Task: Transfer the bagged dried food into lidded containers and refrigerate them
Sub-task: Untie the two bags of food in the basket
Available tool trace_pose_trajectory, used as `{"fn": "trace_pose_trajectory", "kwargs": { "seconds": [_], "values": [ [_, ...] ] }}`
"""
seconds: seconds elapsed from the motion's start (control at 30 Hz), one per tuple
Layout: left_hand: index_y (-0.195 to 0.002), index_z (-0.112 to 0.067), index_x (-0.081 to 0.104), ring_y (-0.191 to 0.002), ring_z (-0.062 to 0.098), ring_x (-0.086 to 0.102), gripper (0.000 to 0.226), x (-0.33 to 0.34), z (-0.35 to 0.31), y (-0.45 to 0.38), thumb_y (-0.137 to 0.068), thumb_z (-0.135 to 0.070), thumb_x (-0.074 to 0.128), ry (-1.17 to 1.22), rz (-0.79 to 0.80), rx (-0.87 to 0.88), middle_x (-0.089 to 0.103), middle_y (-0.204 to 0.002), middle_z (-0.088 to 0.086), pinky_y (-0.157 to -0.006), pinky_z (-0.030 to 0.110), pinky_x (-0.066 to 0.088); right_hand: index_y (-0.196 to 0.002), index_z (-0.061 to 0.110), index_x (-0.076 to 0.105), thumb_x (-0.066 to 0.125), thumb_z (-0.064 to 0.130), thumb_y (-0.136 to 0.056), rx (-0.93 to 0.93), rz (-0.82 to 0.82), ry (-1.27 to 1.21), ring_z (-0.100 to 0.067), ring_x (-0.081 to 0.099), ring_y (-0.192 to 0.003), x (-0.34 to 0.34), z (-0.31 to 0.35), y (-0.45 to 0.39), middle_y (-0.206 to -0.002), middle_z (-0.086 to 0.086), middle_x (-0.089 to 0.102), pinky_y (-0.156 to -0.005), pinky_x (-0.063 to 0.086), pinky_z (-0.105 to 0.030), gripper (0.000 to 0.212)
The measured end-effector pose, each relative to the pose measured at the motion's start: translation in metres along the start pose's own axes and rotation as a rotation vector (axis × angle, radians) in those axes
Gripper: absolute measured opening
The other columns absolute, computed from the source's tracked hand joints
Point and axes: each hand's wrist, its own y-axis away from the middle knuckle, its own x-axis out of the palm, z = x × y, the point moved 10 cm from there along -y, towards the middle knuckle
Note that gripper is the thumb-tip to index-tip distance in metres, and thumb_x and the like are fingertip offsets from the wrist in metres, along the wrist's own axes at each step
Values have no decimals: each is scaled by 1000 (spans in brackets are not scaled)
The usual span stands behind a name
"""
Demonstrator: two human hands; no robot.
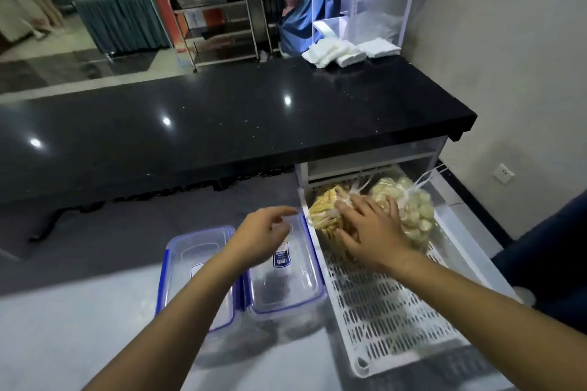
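Observation:
Two clear plastic bags of dried food lie at the far end of a white perforated tray: one of yellow strips on the left, one of pale chunks on the right. My right hand lies flat on the yellow-strip bag, fingers spread over it. Left of the tray stand two clear lidded containers with blue rims, the left one and the right one side by side. My left hand hovers above the right container with loosely curled fingers, holding nothing.
A glossy black counter runs across the back, overhanging the tray's far end. Folded white cloths sit on its far right corner. A white wall with an outlet stands to the right. Metal shelves stand behind the counter.

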Motion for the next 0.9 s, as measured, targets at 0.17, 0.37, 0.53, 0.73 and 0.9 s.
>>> {"fn": "trace_pose_trajectory", "kwargs": {
  "seconds": [0.17, 0.37, 0.53, 0.73, 0.9],
  "values": [
    [-129, -26, 65, -114, 8, 64, 35, 11, -53, -41, -98, -15, 56, 103, 66, 116, 69, -124, -7, -102, 35, 50, -146, 34, 45, 20, 64, -93, 1, -67, 13, -30, 44, -139, 11, -2, 7, -147, -6, 52, -116, 3, -63, 66],
    [-127, -22, 66, -115, 16, 60, 33, 61, -94, -91, -94, -17, 64, -370, 299, 317, 64, -130, -2, -99, 36, 50, -143, 35, 47, 35, 56, -94, -5, -84, -50, -28, 42, -141, 9, -7, 23, -149, -1, 51, -115, 3, -63, 55],
    [-110, -26, 74, -107, 14, 65, 21, 70, -94, -111, -88, -26, 73, -536, 324, 438, 69, -121, -8, -88, 41, 55, -128, 31, 60, 43, 50, -88, 78, -243, -174, -26, 47, -135, -4, -25, 35, -135, 4, 61, -113, 21, -64, 47],
    [-104, -26, 76, -95, 13, 68, 16, 73, -101, -110, -89, -27, 71, -531, 286, 525, 73, -109, -7, -80, 40, 57, -118, 32, 64, 40, 49, -94, 214, -227, -212, -25, 41, -137, -13, -33, 16, -131, 9, 62, -117, 12, -61, 38],
    [-104, -22, 73, -92, 18, 65, 15, 77, -101, -109, -93, -27, 65, -578, 269, 541, 68, -108, -3, -79, 40, 56, -117, 36, 62, 44, 51, -97, 327, -91, -187, -24, 33, -134, -17, -29, 1, -131, 8, 54, -117, 10, -56, 31]
  ]
}}
